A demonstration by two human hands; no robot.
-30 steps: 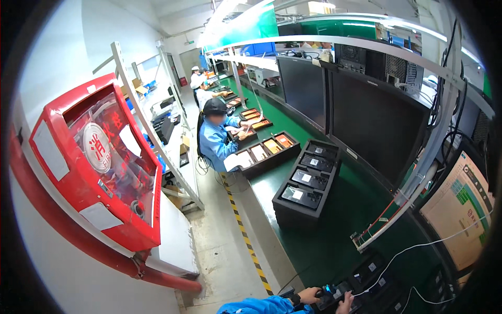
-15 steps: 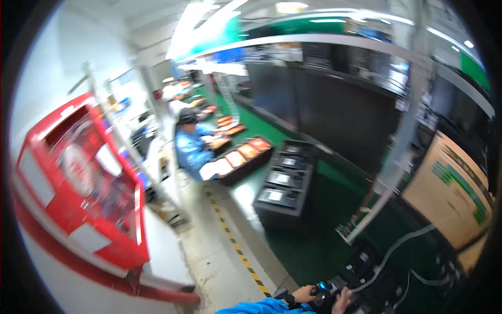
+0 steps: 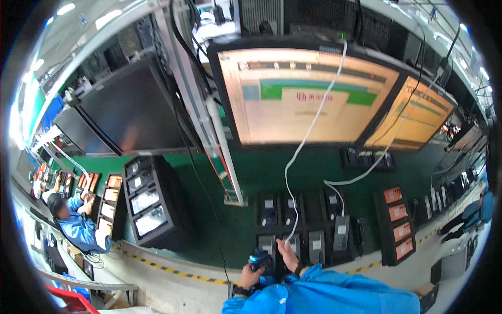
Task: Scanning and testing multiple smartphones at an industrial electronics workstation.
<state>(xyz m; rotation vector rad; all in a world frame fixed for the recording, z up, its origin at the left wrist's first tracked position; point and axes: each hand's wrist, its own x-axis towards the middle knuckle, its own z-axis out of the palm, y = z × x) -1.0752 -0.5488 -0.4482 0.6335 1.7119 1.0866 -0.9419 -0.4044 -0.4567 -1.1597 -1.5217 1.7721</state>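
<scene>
My left hand (image 3: 249, 277) is closed around a dark handheld device (image 3: 260, 259) with a glowing blue light on top. Just to its right, my right hand (image 3: 288, 255) has its fingers stretched out over the grey and black units on the green bench. A white cable (image 3: 296, 206) hangs down to its fingertips; whether they touch it is unclear. Beside this hand lies a grey unit (image 3: 317, 246) with a pale label. Farther right, a second white cable runs into another grey unit (image 3: 341, 233).
Two lit screens (image 3: 308, 104) stand behind the bench, with dark screens (image 3: 141, 110) to the left. A black tray (image 3: 157, 201) of labelled units and an orange-filled rack (image 3: 398, 227) flank the work area. A metal post (image 3: 225, 152) rises between. A seated person (image 3: 78, 217) works far left.
The view has swung right, bringing the lit screens and the units before me into fuller sight. The red cabinet has mostly left view. The dark device remains in my left hand.
</scene>
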